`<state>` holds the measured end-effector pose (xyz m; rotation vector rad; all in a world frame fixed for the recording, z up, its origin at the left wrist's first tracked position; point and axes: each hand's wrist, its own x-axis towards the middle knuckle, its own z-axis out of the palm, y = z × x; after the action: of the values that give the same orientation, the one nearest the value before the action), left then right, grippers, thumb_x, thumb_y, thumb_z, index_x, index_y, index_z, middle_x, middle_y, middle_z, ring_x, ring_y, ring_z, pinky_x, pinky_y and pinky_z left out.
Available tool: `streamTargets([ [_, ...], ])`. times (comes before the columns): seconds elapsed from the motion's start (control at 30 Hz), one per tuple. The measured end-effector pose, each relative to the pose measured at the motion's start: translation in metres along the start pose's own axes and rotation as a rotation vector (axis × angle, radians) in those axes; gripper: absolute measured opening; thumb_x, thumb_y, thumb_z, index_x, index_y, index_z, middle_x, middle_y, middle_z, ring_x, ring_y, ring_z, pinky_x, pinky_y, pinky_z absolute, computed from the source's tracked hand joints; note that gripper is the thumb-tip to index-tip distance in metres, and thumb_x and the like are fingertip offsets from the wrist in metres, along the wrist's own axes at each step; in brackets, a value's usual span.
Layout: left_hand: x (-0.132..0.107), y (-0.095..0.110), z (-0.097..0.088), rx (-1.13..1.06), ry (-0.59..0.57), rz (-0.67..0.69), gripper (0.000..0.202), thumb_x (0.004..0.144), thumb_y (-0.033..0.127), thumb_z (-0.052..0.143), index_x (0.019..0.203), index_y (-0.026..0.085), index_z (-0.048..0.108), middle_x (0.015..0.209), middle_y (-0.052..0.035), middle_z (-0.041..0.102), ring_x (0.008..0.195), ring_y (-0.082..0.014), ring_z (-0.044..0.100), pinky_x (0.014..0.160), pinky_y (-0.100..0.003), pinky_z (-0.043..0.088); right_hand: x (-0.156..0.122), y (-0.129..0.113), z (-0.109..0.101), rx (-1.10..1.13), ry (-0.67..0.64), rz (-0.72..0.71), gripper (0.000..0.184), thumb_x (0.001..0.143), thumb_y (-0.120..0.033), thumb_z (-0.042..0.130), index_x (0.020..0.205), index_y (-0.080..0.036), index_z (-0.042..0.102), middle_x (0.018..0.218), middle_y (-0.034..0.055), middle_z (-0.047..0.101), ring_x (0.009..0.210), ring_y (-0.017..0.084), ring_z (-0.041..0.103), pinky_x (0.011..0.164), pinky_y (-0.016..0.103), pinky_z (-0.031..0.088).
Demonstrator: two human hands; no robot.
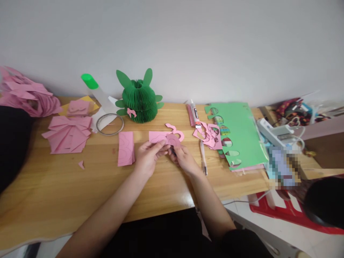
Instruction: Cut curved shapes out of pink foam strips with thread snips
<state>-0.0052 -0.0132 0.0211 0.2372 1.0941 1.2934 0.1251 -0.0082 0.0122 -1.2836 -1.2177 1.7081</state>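
Over the middle of the table, a strip of pink paper (158, 136) with curved pencil lines is pinched in my left hand (147, 157). My right hand (186, 159) is closed around dark-handled scissors (172, 150), mostly hidden by the fingers, at the paper's right part. A curled pink offcut (177, 132) sticks out beyond the strip. Left of my hands lies a folded stack of pink paper (125, 148) with similar drawn curves. To the right, pink cut scraps (211, 134) lie beside a pen (203, 157).
A green honeycomb paper figure (139, 102) stands behind my hands. Around it are a tape roll (110, 134), a green-capped bottle (94, 87), a glue tube (195, 114) and a green sheet (239, 132). Pink folded dresses (70, 132) lie left; a power strip (274, 132) lies right.
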Motion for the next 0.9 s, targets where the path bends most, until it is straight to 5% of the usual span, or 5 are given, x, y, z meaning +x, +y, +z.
streamTargets([
  [0.9,0.0029,0.0001,0.0001,-0.048,0.023,-0.001,0.027,0.049,0.014,0.089,0.064,0.012,0.068,0.061,-0.0019,0.074,0.058,-0.0164,0.073,0.055,-0.021,0.054,0.0036,0.0005,-0.0002,0.104,0.015,0.105,0.047,0.098,-0.049,0.046,0.064,-0.018,0.05,0.044,-0.0095,0.034,0.037,0.006,0.026,0.036,0.021,0.017],
])
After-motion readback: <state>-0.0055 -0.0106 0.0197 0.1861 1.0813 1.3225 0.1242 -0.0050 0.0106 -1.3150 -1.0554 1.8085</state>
